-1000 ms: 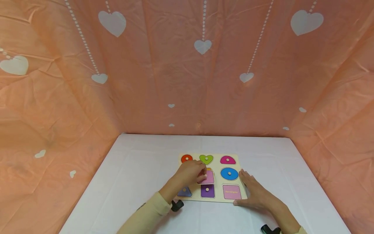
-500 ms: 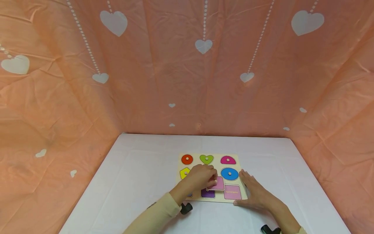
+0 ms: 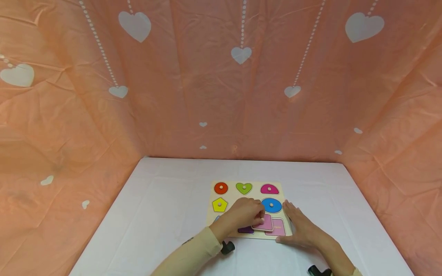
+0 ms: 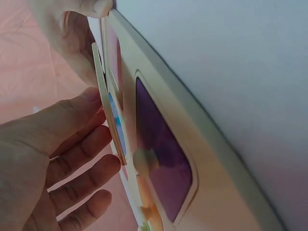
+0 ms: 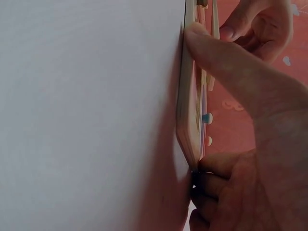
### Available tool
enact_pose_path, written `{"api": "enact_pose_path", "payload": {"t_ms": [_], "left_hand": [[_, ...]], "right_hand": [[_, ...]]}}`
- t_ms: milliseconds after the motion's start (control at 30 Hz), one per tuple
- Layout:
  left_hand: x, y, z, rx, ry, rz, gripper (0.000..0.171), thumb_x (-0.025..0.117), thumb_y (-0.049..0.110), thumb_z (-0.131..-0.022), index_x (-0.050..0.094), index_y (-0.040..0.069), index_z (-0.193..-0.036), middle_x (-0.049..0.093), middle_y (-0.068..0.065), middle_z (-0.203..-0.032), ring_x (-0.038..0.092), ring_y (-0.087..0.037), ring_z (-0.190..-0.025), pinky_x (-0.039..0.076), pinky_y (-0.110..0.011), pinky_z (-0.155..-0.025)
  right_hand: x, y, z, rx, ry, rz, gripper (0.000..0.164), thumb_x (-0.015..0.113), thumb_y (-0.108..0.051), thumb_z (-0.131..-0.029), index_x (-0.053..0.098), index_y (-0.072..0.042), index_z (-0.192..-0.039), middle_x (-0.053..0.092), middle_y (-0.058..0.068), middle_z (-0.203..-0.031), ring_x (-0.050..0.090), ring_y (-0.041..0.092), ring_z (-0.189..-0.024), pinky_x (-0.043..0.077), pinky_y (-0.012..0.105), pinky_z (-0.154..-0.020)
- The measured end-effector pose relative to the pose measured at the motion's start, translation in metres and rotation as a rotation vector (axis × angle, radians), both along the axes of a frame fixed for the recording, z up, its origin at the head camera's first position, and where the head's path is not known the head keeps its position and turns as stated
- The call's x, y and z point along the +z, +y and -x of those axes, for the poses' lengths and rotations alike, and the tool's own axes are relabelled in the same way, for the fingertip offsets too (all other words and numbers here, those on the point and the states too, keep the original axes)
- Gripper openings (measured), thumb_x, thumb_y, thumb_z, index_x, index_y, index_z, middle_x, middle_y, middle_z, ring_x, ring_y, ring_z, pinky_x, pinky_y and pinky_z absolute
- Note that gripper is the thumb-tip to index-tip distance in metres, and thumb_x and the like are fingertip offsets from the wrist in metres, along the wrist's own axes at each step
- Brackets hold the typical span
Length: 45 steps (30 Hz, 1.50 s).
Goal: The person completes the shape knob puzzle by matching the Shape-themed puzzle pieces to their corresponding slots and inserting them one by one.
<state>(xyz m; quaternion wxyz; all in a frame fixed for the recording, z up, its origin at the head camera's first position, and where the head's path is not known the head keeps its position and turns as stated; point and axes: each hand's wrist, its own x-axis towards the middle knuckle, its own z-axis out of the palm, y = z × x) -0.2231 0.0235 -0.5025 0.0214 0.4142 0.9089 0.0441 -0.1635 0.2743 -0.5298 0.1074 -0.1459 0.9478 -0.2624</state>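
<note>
My left hand (image 3: 243, 212) pinches a pink rectangular puzzle piece (image 3: 265, 222) between thumb and fingers. In the left wrist view the piece (image 4: 109, 106) is edge-on, tilted and lifted above the wooden peg puzzle board (image 4: 216, 159). It partly covers the pink rectangle recess (image 3: 279, 227) at the board's near right corner. The right hand (image 3: 304, 226) holds the board's right end, its thumb at the near corner and its fingers along the right edge. A purple square piece (image 4: 161, 144) with a knob sits in the board, partly hidden by my left hand in the head view.
The board also bears a red circle (image 3: 221, 188), green heart (image 3: 244, 188), magenta semicircle (image 3: 269, 189), yellow pentagon (image 3: 219, 205) and blue oval (image 3: 271, 205). White cloth covers the table (image 3: 165, 199). A peach curtain with hearts (image 3: 221, 96) surrounds its back and sides.
My left hand has carried the pink piece rightward and nearer, from the board's middle to partly over the rectangle recess. The yellow pentagon has come into view. The right hand has stayed put.
</note>
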Motion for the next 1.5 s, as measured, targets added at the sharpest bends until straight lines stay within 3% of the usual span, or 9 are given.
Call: {"api": "enact_pose_path", "payload": {"t_ms": [300, 700, 967, 1500], "left_hand": [[-0.002, 0.012, -0.004, -0.011, 0.038, 0.040, 0.019, 0.081, 0.045, -0.096, 0.073, 0.028, -0.095, 0.056, 0.015, -0.081, 0.052, -0.002, -0.076, 0.041, -0.019, -0.072], [-0.001, 0.029, -0.007, -0.029, 0.002, 0.037, 0.021, 0.081, 0.044, -0.096, 0.070, 0.028, -0.091, 0.054, 0.016, -0.080, 0.051, -0.003, -0.077, 0.042, -0.019, -0.074], [-0.007, 0.038, -0.008, -0.015, 0.007, 0.070, 0.022, 0.079, 0.048, -0.097, 0.068, 0.029, -0.093, 0.051, 0.015, -0.080, 0.050, -0.002, -0.077, 0.043, -0.020, -0.077], [-0.006, 0.042, -0.009, -0.021, -0.019, 0.052, 0.018, 0.077, 0.047, -0.098, 0.073, 0.030, -0.100, 0.055, 0.016, -0.084, 0.051, -0.001, -0.080, 0.047, -0.019, -0.083]], "right_hand": [[0.002, 0.001, -0.002, 0.020, 0.026, 0.004, 0.127, 0.092, -0.059, -0.076, 0.029, 0.007, -0.165, 0.026, 0.028, -0.172, 0.024, 0.051, -0.158, 0.023, 0.063, -0.124], [0.004, 0.002, -0.002, 0.056, 0.062, -0.001, 0.125, 0.092, -0.058, -0.078, 0.029, 0.008, -0.164, 0.026, 0.028, -0.173, 0.025, 0.050, -0.158, 0.022, 0.063, -0.124], [0.005, 0.002, -0.002, 0.055, 0.055, 0.009, 0.125, 0.092, -0.057, -0.077, 0.030, 0.009, -0.163, 0.026, 0.028, -0.172, 0.024, 0.050, -0.159, 0.021, 0.063, -0.124], [0.005, 0.003, -0.002, 0.074, 0.062, 0.015, 0.124, 0.092, -0.056, -0.078, 0.031, 0.010, -0.163, 0.027, 0.029, -0.172, 0.025, 0.051, -0.158, 0.022, 0.064, -0.123]]}}
